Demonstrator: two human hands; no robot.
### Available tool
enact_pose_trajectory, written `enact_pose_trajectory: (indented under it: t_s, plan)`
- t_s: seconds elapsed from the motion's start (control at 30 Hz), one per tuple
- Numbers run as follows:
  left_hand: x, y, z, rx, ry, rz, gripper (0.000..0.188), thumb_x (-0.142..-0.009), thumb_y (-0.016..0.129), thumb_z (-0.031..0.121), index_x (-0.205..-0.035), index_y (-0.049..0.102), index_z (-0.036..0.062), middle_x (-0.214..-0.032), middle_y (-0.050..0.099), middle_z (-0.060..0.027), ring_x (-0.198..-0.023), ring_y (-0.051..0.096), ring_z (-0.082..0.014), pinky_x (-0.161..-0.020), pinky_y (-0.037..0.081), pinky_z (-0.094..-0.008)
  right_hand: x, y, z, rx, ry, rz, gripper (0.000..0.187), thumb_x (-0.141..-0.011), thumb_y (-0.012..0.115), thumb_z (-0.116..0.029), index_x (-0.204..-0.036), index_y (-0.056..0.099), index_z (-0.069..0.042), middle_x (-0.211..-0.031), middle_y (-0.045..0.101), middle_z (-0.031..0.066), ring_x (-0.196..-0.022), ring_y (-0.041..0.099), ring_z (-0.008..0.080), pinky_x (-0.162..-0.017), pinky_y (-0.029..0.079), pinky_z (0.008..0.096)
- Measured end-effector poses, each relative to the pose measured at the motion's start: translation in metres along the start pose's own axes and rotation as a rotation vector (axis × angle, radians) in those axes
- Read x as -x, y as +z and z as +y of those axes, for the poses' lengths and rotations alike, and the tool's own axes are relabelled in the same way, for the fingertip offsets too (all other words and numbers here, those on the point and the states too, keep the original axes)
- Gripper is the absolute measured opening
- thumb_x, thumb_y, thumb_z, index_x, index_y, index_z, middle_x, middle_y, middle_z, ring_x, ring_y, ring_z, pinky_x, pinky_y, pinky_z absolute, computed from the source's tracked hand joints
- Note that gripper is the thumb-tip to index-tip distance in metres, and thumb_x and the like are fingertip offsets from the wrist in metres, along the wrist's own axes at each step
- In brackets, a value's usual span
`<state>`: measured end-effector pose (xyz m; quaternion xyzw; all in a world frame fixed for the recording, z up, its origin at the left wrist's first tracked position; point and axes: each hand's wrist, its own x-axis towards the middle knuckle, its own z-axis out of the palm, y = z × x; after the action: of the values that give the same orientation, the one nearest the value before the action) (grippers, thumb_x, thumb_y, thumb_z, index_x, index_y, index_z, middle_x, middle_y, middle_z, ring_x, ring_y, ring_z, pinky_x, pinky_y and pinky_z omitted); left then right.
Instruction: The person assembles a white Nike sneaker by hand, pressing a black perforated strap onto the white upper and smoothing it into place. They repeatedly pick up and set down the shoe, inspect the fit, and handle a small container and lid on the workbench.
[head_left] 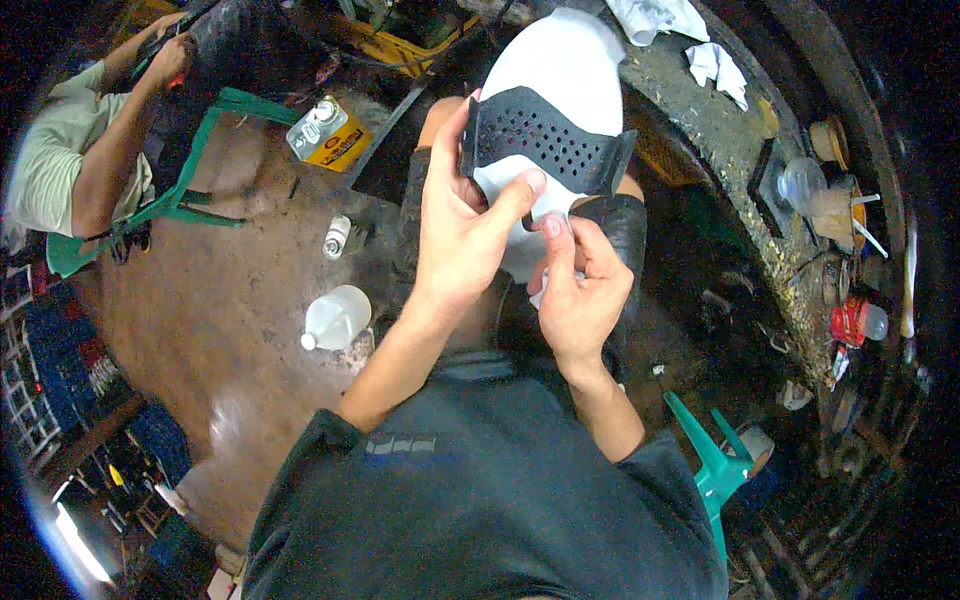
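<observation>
A large white rounded form (555,70) rests across my lap, its domed end pointing away from me. A curved black perforated band (550,138) wraps across it. Below the band, a thin white piece (515,178) with an uneven edge hangs toward me; whether it is cloth or sheet plastic I cannot tell. My left hand (465,215) holds the left side of the band, with its thumb pressed on the white piece. My right hand (583,290) pinches the lower edge of that white piece between thumb and fingers. A bit of white shows under the right fingers.
To the left stand a rectangular metal can (330,135), a small bottle (337,237) and a translucent jug (338,318). Another person (90,160) works at upper left beside a green chair (190,165). A cluttered bench (700,130) curves along the right. A green stool (715,465) stands lower right.
</observation>
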<state>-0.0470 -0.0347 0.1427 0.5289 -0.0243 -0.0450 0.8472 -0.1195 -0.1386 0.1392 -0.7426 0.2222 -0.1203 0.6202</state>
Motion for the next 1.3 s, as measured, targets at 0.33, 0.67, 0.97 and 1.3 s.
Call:
enact_pose_trajectory:
  t_s: [0.33,0.67,0.97,1.3]
  plan:
    - [0.005,0.005,0.005,-0.015,-0.040,0.341,0.028,-0.107,0.069,0.025,-0.121,0.069,0.0004,-0.104,0.071,-0.0002,-0.093,0.061,-0.0076,-0.085,0.050,-0.0248,0.013,-0.003,0.018,0.178,-0.188,-0.054,0.016,-0.097,0.078,-0.012,-0.102,0.072,0.002,-0.069,0.073,0.0180,-0.062,0.071,0.0123,-0.057,0.053,0.0304]
    - [0.011,0.009,0.006,-0.018,0.000,0.300,0.024,-0.102,0.064,0.008,-0.123,0.068,-0.0010,-0.104,0.070,-0.0015,-0.094,0.061,-0.0078,-0.085,0.050,-0.0254,0.013,-0.007,0.027,0.184,-0.196,-0.050,0.017,-0.105,0.069,-0.012,-0.099,0.065,0.003,-0.061,0.066,0.0050,-0.051,0.057,0.0067,-0.046,0.038,0.0254]
    - [0.016,0.015,0.015,0.129,-0.066,0.416,0.007,-0.091,0.070,0.004,-0.096,0.070,0.0094,-0.090,0.071,0.0003,-0.086,0.064,-0.0114,-0.083,0.048,-0.0298,0.015,-0.010,0.029,0.212,-0.203,-0.047,0.021,-0.094,0.082,-0.014,-0.102,0.074,0.003,-0.073,0.075,0.0178,-0.064,0.075,0.0185,-0.059,0.055,0.0316]
    - [0.016,0.014,0.010,0.124,-0.072,0.478,0.009,-0.088,0.068,0.003,-0.082,0.067,0.0097,-0.081,0.065,0.0042,-0.077,0.059,-0.0092,-0.077,0.045,-0.0288,0.018,-0.010,0.028,0.230,-0.332,-0.084,0.015,-0.098,0.076,-0.011,-0.098,0.072,0.003,-0.065,0.071,0.0108,-0.054,0.067,0.0143,-0.052,0.047,0.0293]
